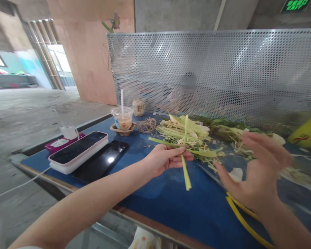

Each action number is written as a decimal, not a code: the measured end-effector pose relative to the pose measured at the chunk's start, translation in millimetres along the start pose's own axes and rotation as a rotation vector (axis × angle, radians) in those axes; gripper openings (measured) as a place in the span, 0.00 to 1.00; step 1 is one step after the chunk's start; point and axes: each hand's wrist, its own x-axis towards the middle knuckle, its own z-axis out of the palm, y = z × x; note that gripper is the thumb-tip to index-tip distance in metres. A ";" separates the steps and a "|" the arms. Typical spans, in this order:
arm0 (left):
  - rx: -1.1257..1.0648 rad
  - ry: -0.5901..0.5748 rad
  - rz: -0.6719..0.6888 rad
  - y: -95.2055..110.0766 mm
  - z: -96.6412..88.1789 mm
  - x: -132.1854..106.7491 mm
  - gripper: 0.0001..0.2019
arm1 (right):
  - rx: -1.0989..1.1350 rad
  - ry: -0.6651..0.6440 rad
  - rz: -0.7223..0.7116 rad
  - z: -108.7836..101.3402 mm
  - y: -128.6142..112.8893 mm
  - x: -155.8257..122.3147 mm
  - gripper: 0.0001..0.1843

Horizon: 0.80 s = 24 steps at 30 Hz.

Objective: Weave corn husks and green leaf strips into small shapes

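In my left hand (pixel 163 159), thumb and fingers pinch pale green leaf strips (pixel 186 176) where they cross each other. One strip runs sideways and another points up and down. My right hand (pixel 259 173) is raised at the right with its fingers apart, holding nothing, slightly blurred. Beneath it lie scissors with yellow handles (pixel 239 218), their blades pointing to the upper left and partly covered by the hand. Behind my left hand sits a heap of pale leaves and stalks (pixel 181 128), with small green cuttings around it.
On the blue tabletop (pixel 166 204) stand a plastic cup with a straw (pixel 123 119), a jar (pixel 138 108) and a tangle of twine (pixel 147 125). Left are a phone on a white case (pixel 79 152) and a black tablet (pixel 103 160). A perforated metal screen (pixel 209 69) closes the back.
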 end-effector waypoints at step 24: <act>-0.046 -0.137 0.068 -5.6 5.7 -9.1 0.09 | 0.334 -0.260 0.068 10.7 -8.8 7.4 0.10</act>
